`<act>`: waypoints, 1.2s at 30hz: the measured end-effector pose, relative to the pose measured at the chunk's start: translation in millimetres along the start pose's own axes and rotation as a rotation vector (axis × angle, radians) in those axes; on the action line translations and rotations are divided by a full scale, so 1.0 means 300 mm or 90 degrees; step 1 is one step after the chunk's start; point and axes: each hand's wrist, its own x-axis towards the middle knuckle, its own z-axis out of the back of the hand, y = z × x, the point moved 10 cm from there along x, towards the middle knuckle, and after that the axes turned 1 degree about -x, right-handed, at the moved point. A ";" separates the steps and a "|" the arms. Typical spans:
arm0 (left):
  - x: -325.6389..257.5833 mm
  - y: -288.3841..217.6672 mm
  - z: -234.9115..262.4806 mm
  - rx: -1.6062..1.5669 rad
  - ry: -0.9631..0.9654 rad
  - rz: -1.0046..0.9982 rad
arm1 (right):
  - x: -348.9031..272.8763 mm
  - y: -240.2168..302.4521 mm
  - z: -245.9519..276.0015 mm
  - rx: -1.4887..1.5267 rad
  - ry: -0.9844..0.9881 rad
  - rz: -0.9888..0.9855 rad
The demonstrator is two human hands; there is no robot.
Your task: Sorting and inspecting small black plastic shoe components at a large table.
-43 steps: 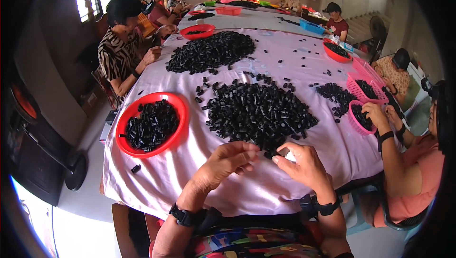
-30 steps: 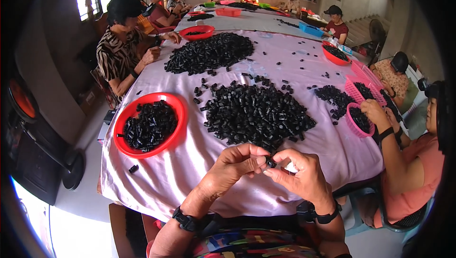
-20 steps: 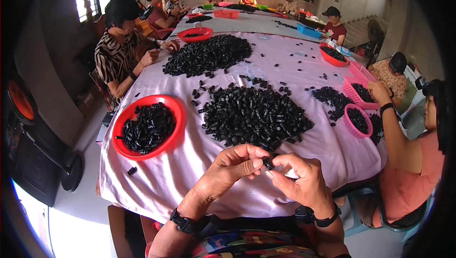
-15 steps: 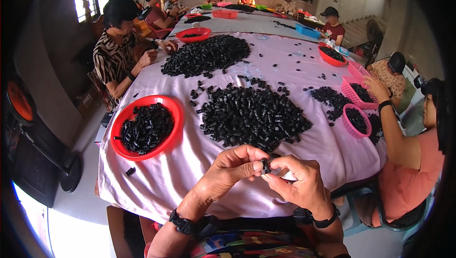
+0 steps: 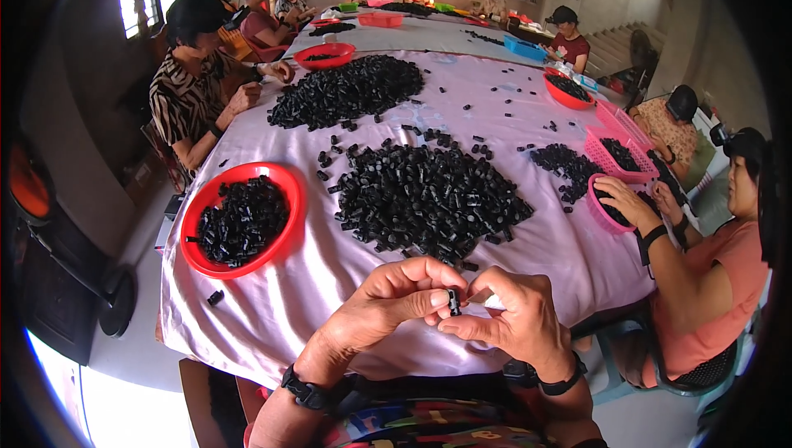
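Black cylinder (image 5: 454, 303) at 3 o'clock of left hand (image 5: 388, 303), clamped in its fingers; long axis near 12-to-6; left hand nearer; right hand (image 5: 521, 318) at cylinder's 3 o'clock, fingers closed on white item (image 5: 493, 302); black heap (image 5: 431, 196) at 12.

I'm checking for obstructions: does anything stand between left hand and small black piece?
Nothing visible does: the left hand holds the small black piece directly. The white object in the right hand sits to the piece's right, not between them.

White item (image 5: 493, 303) is mostly hidden by right hand (image 5: 524, 314), kind unclear. Black piece (image 5: 454, 303) partly covered by left hand (image 5: 392, 306); detail too small.
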 end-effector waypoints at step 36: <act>-0.004 0.008 -0.030 0.040 0.039 0.030 | -0.009 0.025 -0.007 -0.168 -0.003 0.056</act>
